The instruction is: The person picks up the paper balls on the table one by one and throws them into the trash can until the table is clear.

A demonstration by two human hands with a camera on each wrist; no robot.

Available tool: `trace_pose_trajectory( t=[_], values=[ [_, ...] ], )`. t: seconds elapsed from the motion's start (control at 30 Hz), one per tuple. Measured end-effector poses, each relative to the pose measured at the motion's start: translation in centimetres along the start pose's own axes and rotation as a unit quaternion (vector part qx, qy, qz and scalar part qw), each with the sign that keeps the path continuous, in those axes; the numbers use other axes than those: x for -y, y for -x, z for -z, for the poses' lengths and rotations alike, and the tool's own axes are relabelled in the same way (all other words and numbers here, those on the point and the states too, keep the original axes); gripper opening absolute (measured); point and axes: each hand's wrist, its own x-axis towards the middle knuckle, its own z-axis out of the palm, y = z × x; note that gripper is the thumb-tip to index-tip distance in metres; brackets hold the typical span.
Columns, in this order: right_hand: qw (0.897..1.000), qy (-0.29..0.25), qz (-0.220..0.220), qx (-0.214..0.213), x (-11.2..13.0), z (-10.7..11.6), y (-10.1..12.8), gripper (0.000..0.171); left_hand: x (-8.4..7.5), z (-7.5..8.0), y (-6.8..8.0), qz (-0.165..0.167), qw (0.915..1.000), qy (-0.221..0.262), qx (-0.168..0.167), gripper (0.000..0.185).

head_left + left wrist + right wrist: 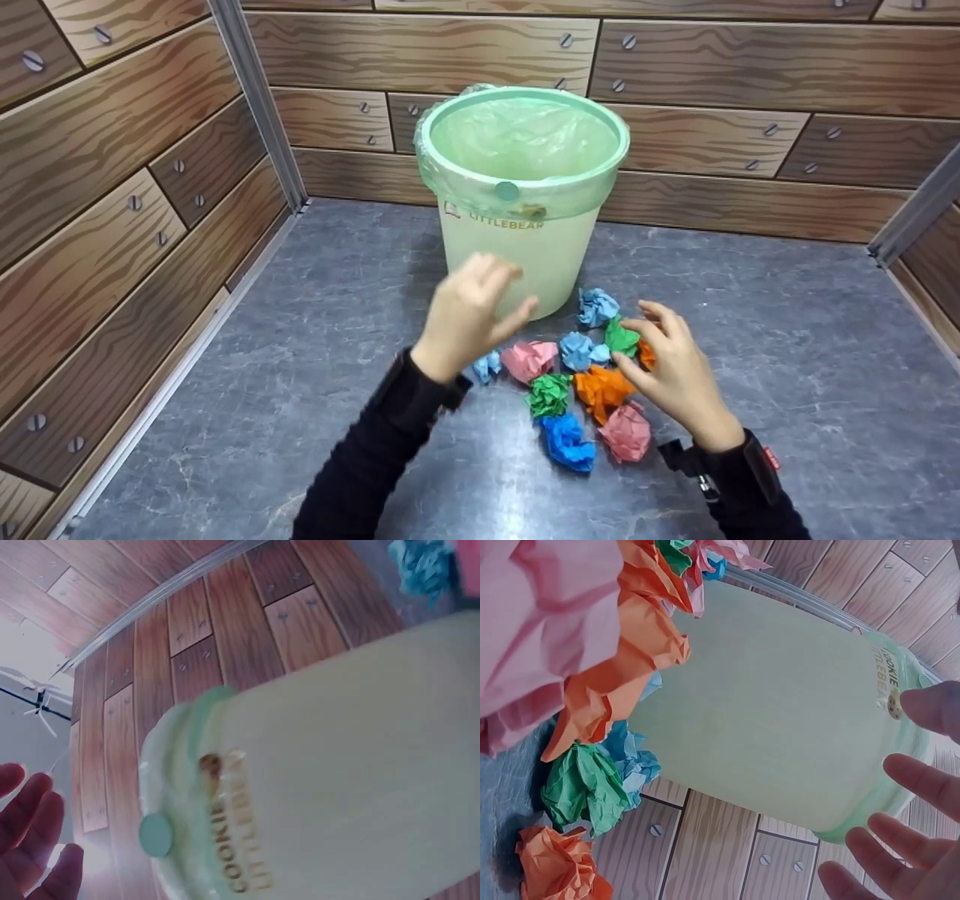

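Note:
My left hand (469, 315) is raised in front of the pale green trash bin (517, 259), fingers bent loosely with a gap to the thumb and nothing held. In the left wrist view its fingers (34, 829) show at the lower left, apart from the bin. The right hand (675, 367) hovers over the right side of the paper pile, fingers spread and holding nothing. Nearest to it are a green crumpled paper ball (621, 337) and an orange one (602, 388). A pink paper ball (627, 433) lies below it. The right wrist view shows separated fingers (907, 840).
A clear plastic liner (525, 142) is folded over the bin's rim. More crumpled papers lie before the bin: pink (529, 361), green (549, 395), dark blue (568, 442) and light blue (598, 307). Wood-patterned walls (420, 52) enclose the grey marbled surface (247, 420).

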Motion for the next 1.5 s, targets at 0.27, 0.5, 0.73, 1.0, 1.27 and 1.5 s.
trace_pose_trajectory(
  t=[0.27,0.5,0.73,1.0,1.27,1.5],
  values=[
    [1.000,0.007,0.000,0.015,0.0,-0.3,0.6,0.037,-0.9,-2.5,5.1,0.055,0.9918,-0.012,0.115,0.027],
    [1.000,0.004,0.001,0.024,0.0,-0.3,0.8,0.037,-0.6,-3.4,6.7,0.067,0.9835,-0.029,0.166,0.026],
    [0.999,0.002,0.011,0.030,0.1,-0.3,0.7,0.038,-0.5,-3.5,7.0,0.061,0.9822,-0.033,0.175,0.028],
    [0.993,0.026,0.011,0.114,0.1,-1.3,1.3,0.049,-0.2,-3.3,7.3,0.066,0.9802,-0.036,0.184,0.028],
    [0.977,0.055,0.004,0.205,-0.3,-2.8,2.0,0.056,0.0,-3.5,7.3,0.060,0.9790,-0.042,0.190,0.026],
    [0.972,0.067,0.021,0.225,-0.3,-3.8,2.4,0.052,-0.1,-3.5,7.3,0.064,0.9780,-0.043,0.194,0.026]
  ],
)
